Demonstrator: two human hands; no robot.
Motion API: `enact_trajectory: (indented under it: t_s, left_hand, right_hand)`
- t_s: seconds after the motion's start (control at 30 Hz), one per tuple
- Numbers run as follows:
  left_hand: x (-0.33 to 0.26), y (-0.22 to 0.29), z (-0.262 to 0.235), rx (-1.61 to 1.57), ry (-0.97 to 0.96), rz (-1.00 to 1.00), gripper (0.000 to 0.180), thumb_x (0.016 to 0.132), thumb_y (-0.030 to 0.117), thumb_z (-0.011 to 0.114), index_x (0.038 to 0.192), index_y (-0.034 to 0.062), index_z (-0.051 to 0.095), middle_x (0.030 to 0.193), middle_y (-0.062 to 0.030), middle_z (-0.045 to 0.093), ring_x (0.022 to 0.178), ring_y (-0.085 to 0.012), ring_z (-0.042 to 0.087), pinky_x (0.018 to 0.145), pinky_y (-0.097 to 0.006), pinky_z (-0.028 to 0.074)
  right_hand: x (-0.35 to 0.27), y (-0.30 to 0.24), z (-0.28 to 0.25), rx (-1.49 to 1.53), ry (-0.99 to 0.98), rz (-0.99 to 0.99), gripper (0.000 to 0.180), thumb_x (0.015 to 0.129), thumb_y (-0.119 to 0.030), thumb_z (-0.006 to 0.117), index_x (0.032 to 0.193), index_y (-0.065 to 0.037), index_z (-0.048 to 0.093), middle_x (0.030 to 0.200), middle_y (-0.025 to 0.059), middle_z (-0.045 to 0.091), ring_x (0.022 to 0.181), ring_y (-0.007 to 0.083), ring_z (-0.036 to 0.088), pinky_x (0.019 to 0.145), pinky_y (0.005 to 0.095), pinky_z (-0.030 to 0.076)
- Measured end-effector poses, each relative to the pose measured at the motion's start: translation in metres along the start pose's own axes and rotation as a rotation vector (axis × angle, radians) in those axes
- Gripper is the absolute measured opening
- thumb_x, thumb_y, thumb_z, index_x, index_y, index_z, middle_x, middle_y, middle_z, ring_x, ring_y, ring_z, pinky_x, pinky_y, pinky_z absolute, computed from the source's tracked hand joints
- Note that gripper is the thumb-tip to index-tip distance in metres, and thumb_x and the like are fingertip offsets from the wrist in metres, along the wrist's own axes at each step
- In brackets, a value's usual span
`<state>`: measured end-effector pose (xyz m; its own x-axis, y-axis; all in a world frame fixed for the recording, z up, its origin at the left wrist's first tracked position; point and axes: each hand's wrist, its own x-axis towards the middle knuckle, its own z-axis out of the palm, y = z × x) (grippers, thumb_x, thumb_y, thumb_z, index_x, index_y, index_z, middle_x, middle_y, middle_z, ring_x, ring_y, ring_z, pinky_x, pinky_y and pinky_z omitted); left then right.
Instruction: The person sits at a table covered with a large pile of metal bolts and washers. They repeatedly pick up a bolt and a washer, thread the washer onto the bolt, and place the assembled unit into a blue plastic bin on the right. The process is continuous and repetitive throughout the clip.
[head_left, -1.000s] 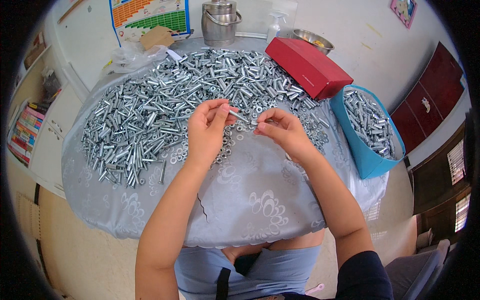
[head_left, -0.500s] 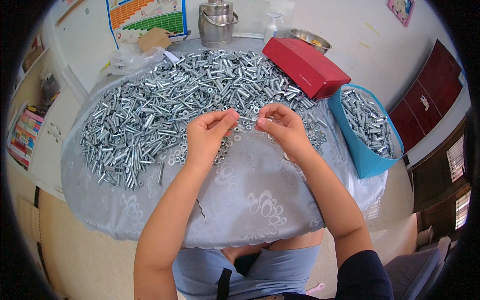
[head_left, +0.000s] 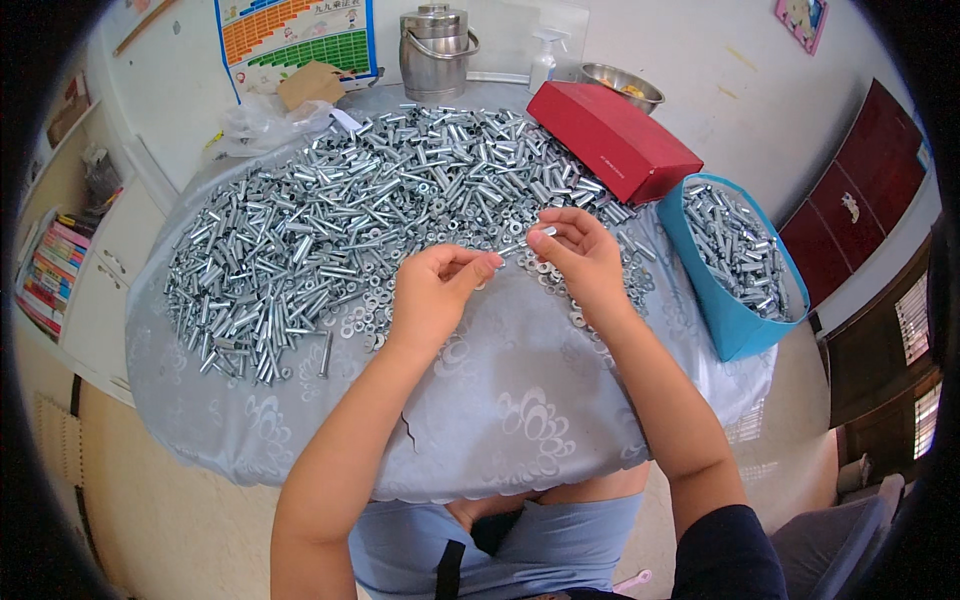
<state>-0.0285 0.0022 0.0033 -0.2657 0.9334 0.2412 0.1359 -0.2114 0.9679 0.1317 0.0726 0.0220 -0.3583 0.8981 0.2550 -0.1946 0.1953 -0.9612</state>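
Plainly, the left hand and right hand both pinch one thin bolt, its length slanting rightward toward the table's far edge.

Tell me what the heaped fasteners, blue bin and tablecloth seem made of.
Heaped fasteners: metal, likely plated steel, given their bright silvery glints. Blue bin: perhaps fabric or felt, going by its matte walls. Tablecloth: glossy silver-grey with pale patterns; satin weave or coated plastic, I can't tell.
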Motion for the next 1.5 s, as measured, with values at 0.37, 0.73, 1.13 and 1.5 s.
enact_trajectory:
  t_s: [0.37, 0.73, 1.13, 1.5]
  left_hand:
    - [-0.006, 0.004, 0.005, 0.002, 0.057, 0.029, 0.019, 0.075, 0.013, 0.069, 0.086, -0.0015, 0.065, 0.074, -0.0056, 0.064, 0.064, -0.0065, 0.056, 0.059, -0.019, 0.043]
    - [-0.004, 0.009, 0.012, -0.281, 0.011, -0.122, 0.033, 0.084, 0.031, 0.058, 0.087, -0.0014, 0.060, 0.077, -0.0072, 0.063, 0.067, -0.0110, 0.058, 0.061, -0.023, 0.045]
    - [-0.008, 0.020, 0.012, -0.347, -0.346, -0.534, 0.053, 0.088, 0.054, 0.035, 0.066, 0.0081, 0.049, 0.054, 0.0050, 0.025, 0.047, -0.0075, 0.025, 0.045, -0.022, 0.025]
    - [-0.004, 0.007, 0.009, -0.439, -0.105, -0.376, 0.049, 0.090, 0.050, 0.032, 0.055, 0.0161, 0.027, 0.050, 0.0064, 0.022, 0.043, -0.0063, 0.021, 0.042, -0.022, 0.022]
  right_hand:
    - [-0.005, 0.002, 0.007, 0.090, -0.239, 0.080, 0.024, 0.081, -0.005, 0.057, 0.105, 0.002, 0.053, 0.101, 0.0143, 0.060, 0.086, 0.0127, 0.057, 0.074, 0.0247, 0.046]
    - [-0.004, -0.008, 0.003, 0.350, -0.086, 0.080, 0.020, 0.081, -0.008, 0.060, 0.097, 0.002, 0.058, 0.094, 0.0114, 0.063, 0.074, 0.0118, 0.057, 0.068, 0.0245, 0.046]
    - [-0.010, -0.002, 0.007, 0.015, -0.162, -0.052, 0.012, 0.080, -0.006, 0.061, 0.090, 0.000, 0.059, 0.081, 0.0039, 0.060, 0.075, 0.0091, 0.056, 0.068, 0.0222, 0.045]
    - [0.011, 0.018, -0.038, -1.101, -0.076, -0.465, 0.017, 0.071, -0.017, 0.067, 0.088, -0.013, 0.067, 0.085, 0.0045, 0.058, 0.083, 0.0223, 0.053, 0.076, 0.0348, 0.040]
